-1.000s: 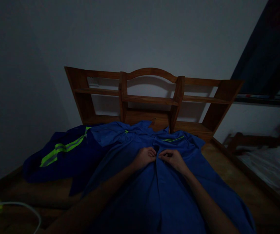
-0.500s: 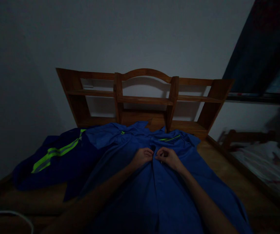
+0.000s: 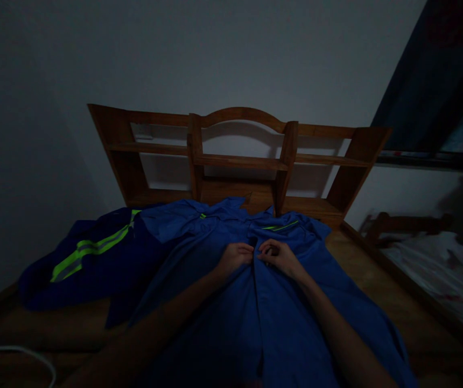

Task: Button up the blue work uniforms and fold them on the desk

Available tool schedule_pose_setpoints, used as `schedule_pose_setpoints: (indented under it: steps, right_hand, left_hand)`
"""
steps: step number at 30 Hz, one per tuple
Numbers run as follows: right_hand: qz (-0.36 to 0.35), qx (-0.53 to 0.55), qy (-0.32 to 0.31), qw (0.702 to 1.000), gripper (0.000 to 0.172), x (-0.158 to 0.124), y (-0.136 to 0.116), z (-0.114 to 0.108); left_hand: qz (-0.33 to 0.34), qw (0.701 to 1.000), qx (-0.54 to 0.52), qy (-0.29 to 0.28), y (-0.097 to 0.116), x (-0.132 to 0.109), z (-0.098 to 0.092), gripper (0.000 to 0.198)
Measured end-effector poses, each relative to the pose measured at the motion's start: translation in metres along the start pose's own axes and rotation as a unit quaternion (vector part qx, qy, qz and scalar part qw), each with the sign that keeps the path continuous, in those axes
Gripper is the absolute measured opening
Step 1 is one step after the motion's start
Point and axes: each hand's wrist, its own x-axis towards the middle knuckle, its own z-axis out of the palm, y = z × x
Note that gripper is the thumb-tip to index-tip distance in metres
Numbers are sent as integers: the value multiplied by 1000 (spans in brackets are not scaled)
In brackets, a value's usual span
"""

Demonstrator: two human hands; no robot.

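Observation:
A blue work jacket (image 3: 296,318) lies spread over a wooden desk, its collar toward the shelf and its front opening running down the middle. My left hand (image 3: 236,257) pinches the left front edge of the jacket in its fingertips. Just across the opening, my right hand (image 3: 279,257) has its thumb and fingers closed on the right front edge. A small gap with dark shadow shows between the two edges. Any button there is too dim to make out. The dark blue sleeve with a yellow-green reflective stripe (image 3: 94,248) stretches to the left.
A wooden shelf unit (image 3: 239,160) stands behind the jacket against a pale wall. Bare wooden desktop (image 3: 356,258) shows at the right. A white cable (image 3: 17,349) curves at the lower left. Further right lies a pale cloth or bag (image 3: 441,264), near a dark curtain (image 3: 413,91).
Both hands keep their hold on the front edges with only slight finger movement. The view has shifted a little, so the shelf and jacket appear slightly higher.

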Motion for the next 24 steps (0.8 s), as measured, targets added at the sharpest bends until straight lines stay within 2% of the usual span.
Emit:
schedule_pose_setpoints:
  steps: [3,7,13,19,24]
  right_hand:
    - [12,-7,-6,1000,34,0,0,1]
    - [11,-22,-15,1000,35,-2,-2,2]
    - [-6,-52,-23,998,33,-4,-4,2]
    - [-8,-64,-14,998,32,-5,-9,2]
    - [-67,-107,21,992,28,-4,-11,0]
  left_hand:
    - [-38,998,-52,-12,9,-7,1,13]
    - [-53,997,-53,-16,16,-13,3,25]
    - [-50,997,-52,2,11,-12,3,37]
    - [-63,994,-87,5,11,-12,2,26]
    - [-70,992,-105,18,12,-13,2,15]
